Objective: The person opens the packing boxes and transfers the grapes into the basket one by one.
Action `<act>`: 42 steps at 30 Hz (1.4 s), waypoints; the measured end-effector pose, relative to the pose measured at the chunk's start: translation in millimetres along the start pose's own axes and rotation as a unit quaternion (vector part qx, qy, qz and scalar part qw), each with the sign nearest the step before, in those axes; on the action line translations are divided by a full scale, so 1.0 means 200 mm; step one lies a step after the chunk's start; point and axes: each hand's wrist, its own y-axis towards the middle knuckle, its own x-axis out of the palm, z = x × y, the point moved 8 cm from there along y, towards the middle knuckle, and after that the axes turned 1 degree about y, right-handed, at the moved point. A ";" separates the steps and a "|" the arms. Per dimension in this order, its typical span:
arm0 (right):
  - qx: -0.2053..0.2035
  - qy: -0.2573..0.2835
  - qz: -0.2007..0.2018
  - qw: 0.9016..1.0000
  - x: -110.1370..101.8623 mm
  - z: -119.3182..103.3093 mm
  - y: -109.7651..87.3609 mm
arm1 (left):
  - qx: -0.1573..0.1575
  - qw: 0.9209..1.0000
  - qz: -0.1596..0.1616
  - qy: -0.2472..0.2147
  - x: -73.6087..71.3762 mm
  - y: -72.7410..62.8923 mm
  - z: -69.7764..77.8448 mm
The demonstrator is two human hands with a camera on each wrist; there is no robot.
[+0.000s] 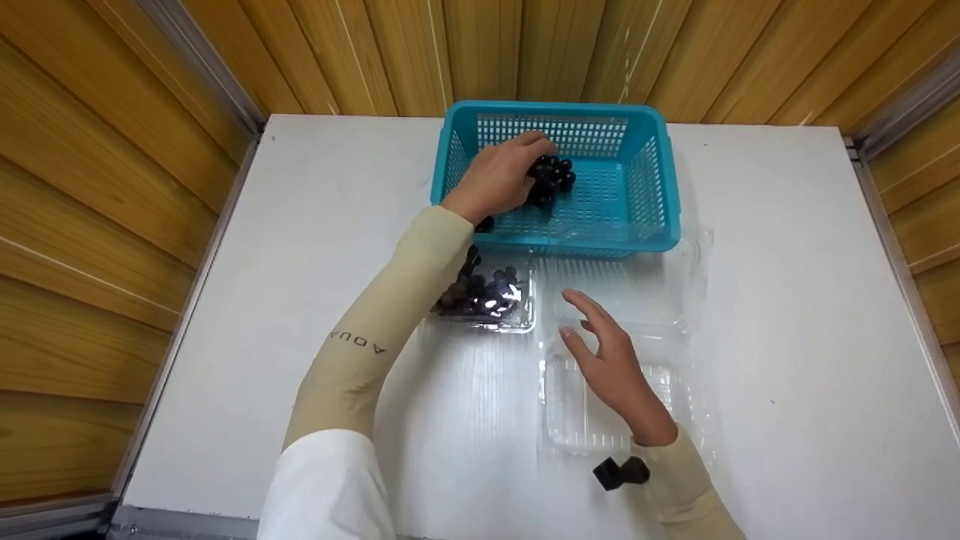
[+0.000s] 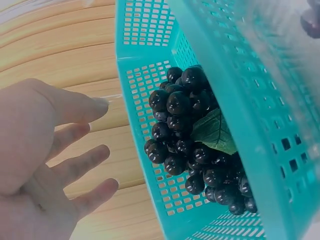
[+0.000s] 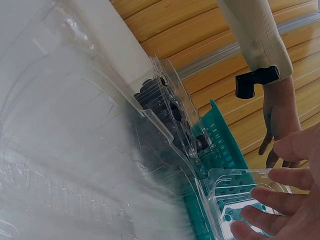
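My left hand (image 1: pixel 501 174) is over the left part of the teal basket (image 1: pixel 652 238), beside a bunch of dark grapes (image 1: pixel 553 178) in the head view. In the left wrist view, its fingers are spread and apart from the bunch, which carries a green leaf (image 2: pixel 215 131). The right wrist view also shows that hand with loosely extended fingers above the basket. My right hand (image 1: pixel 613 367) hovers over an open clear plastic clamshell (image 1: pixel 556 435), thumb and fingers apart, holding nothing. The clamshell's raised lid (image 1: pixel 675 300) leans toward the basket.
A second clear plastic box (image 1: pixel 525 321) with dark grapes stands left of the clamshell, partly behind my left forearm. All sit on a white table (image 1: pixel 787 315). Wood-panelled walls (image 1: pixel 570 52) close off the back and both sides.
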 end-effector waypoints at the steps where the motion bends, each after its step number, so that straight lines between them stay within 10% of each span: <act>1: 0.000 0.001 0.000 1.000 0.00 0.00 0.00 | 0.002 1.000 -0.002 0.000 0.00 0.00 0.00; 42: -0.016 0.028 -0.014 0.999 0.05 -0.05 0.04 | 0.066 0.997 0.019 0.028 -0.01 -0.46 0.02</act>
